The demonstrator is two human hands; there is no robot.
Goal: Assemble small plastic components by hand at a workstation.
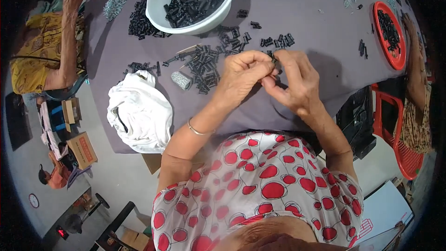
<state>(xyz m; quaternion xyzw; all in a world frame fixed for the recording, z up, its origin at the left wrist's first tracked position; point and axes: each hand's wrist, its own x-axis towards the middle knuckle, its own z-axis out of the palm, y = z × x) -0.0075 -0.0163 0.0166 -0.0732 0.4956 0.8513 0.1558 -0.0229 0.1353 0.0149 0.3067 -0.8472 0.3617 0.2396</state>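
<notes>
Both hands meet over the table's near side. My left hand [240, 75] is closed in a pinch on a small black plastic part [271, 56], mostly hidden by the fingers. My right hand [297, 78] curls in from the other side, its forefinger and thumb at the same part; its exact grip is partly covered. Just beyond the fingertips lies a short row of black plastic parts [283, 41]. To the left spreads a loose heap of similar parts [204, 67], with a grey speckled lump [181, 80] beside it.
A white basin [152, 7] of black parts stands at the far left, with a dark pile [141, 21] beside it. A white cloth [141, 111] lies at the near left edge. Co-workers sit on both sides; a red tray [403, 58] is by the right one. Silvery pins [117, 1] lie heaped.
</notes>
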